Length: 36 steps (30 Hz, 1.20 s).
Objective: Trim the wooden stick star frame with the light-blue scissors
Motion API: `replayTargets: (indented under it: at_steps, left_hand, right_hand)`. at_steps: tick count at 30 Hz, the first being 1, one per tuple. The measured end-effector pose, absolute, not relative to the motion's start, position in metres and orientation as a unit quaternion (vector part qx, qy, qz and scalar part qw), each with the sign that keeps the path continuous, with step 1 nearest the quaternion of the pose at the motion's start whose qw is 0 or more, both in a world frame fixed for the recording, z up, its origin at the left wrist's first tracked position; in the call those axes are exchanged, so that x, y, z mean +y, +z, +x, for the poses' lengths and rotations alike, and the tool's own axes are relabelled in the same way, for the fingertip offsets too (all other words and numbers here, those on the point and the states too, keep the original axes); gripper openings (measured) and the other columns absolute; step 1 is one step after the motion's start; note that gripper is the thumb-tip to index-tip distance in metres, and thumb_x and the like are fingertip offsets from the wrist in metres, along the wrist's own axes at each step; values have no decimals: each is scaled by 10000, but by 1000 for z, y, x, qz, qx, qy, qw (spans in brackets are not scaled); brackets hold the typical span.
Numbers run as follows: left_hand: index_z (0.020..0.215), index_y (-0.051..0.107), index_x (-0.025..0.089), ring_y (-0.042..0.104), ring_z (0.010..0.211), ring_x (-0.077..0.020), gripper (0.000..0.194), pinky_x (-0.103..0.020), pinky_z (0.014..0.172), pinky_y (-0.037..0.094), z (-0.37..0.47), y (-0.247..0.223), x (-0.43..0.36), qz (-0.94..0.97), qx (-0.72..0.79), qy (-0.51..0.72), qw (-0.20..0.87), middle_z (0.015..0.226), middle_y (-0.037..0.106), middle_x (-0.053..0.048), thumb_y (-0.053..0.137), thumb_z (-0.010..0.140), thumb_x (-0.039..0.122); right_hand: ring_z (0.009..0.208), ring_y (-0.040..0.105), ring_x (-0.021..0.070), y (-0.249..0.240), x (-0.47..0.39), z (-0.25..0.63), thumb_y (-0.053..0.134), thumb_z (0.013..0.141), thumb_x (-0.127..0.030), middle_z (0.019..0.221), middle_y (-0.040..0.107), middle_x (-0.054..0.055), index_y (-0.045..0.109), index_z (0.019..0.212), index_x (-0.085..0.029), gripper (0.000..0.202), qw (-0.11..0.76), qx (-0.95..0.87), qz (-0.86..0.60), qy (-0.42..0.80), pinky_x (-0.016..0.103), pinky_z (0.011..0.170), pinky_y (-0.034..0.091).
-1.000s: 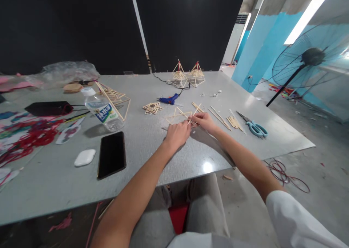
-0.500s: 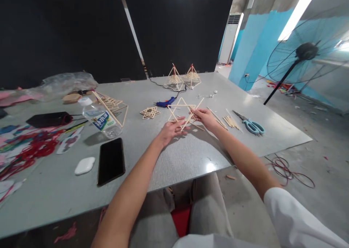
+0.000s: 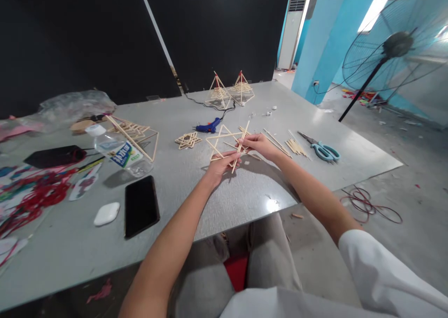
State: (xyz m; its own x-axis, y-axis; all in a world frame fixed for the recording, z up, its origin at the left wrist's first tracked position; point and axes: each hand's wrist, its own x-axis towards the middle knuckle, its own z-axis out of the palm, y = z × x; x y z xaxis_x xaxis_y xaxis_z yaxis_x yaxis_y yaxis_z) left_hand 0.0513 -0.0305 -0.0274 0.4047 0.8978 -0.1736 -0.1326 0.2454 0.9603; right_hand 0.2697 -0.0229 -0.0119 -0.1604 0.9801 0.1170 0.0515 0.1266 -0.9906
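Star (image 3: 226,135) — pale, thin sticks crossed into an open frame — held between left hand (image 3: 223,164) and right hand (image 3: 257,144), partly hidden by fingers.

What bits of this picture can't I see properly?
All in the head view:
Part of the stick star: hidden behind the left hand and right hand.
Small print on the bottle's label: too small and blurred to read.
The fan: cut off by the right edge.
The red yarn: cut off by the left edge.
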Motion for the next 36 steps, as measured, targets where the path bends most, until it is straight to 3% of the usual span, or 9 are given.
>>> replayTargets:
  at_steps: [5, 15, 25, 36]
  left_hand:
    - [1043, 849, 134, 743, 697, -177, 429, -275, 627, 570, 53, -27, -34, 494, 400, 385, 670, 870, 820, -102, 989, 745, 409]
    - [1166, 858, 149, 753, 692, -173, 528, -277, 651, 589, 57, -29, -35, 512, 377, 382, 671, 962, 851, -119, 1005, 783, 481]
    - [1198, 839, 144, 801, 768, -201, 448, -281, 692, 609, 55, -30, -36, 510, 364, 372, 685, 973, 855, -131, 953, 866, 423]
    - [1202, 858, 172, 743, 721, -171, 610, -287, 679, 607, 56, -32, -39, 534, 338, 370, 681, 937, 836, -101, 989, 788, 601]
  right_hand:
    - [737, 595, 137, -10, -24, 269, 920, 806, -717, 793, 770, 20, 884, 855, -199, 521, 466, -611, -441, 463, 301, 733, 513]
    - [762, 609, 145, -10, -25, 267, 863, 848, -747, 845, 791, 44, 874, 884, -190, 558, 477, -615, -438, 450, 300, 724, 506]
    - [717, 562, 131, -11, -24, 266, 869, 839, -746, 838, 767, 31, 875, 920, -193, 558, 514, -601, -432, 434, 300, 683, 466]
    - [680, 546, 128, -14, -27, 258, 883, 827, -746, 791, 744, 28, 851, 881, -192, 558, 532, -582, -435, 435, 309, 667, 445]
